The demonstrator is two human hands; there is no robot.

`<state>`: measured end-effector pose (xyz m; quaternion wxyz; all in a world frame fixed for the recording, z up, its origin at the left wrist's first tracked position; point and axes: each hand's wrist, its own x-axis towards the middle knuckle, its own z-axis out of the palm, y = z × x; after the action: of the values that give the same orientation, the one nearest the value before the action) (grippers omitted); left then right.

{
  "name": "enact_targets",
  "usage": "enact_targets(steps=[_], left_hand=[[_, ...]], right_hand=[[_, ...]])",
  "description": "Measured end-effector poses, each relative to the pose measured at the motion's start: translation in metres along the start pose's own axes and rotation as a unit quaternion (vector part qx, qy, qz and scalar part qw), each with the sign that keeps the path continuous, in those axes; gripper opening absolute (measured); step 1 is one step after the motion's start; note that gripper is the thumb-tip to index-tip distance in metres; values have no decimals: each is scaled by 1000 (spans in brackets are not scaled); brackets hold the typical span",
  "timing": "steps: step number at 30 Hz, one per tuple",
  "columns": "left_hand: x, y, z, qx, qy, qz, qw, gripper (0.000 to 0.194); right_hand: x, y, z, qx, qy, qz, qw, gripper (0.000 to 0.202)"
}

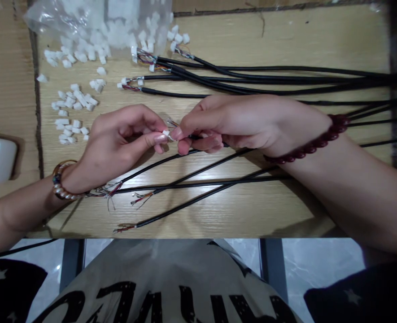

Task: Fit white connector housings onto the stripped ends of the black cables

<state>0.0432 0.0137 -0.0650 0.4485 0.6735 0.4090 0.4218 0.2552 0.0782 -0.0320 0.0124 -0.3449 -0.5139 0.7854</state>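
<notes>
- The left grip [117, 134] is closed, thumb and fingertips pinching a small white plug [166, 133].
- The right grip [232, 121] is closed around a black cable [194, 137] near its end; thin wires [173, 122] stick out past the thumb, toward the left grip.
- The white plug lies between the two grips, right beside the right thumb tip; whether a wire sits inside it cannot be told.
- Left of the left grip, small piles of loose plugs [77, 99] lie on the bench [198, 211].
- Above the left grip is a clear bag [124, 27] with more plugs.
- Above the right grip run finished cables [232, 80], white pieces at their wire ends.
- Below both grips, other cables [185, 199] end in loose wires.
</notes>
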Motion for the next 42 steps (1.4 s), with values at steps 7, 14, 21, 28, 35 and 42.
enact_targets(steps=[7, 14, 21, 28, 35, 42], left_hand=[[6, 5, -1, -85, -15, -86, 992, 11], [6, 5, 1, -95, -13, -101, 990, 10], [2, -1, 2, -58, 11, -49, 997, 9], [-6, 6, 3, 78, 44, 28, 996, 7], [-9, 10, -8, 294, 9, 118, 948, 9], [-9, 5, -5, 201, 42, 13, 978, 9]], right_hand=[[0, 4, -5, 11, -40, -44, 998, 42], [-4, -9, 9, 12, 47, 47, 998, 47], [-4, -7, 7, 30, 18, 31, 999, 41], [-2, -8, 8, 43, 18, 36, 998, 50], [1, 1, 2, 45, -22, -13, 999, 48], [0, 4, 4, -24, 38, -81, 996, 27]])
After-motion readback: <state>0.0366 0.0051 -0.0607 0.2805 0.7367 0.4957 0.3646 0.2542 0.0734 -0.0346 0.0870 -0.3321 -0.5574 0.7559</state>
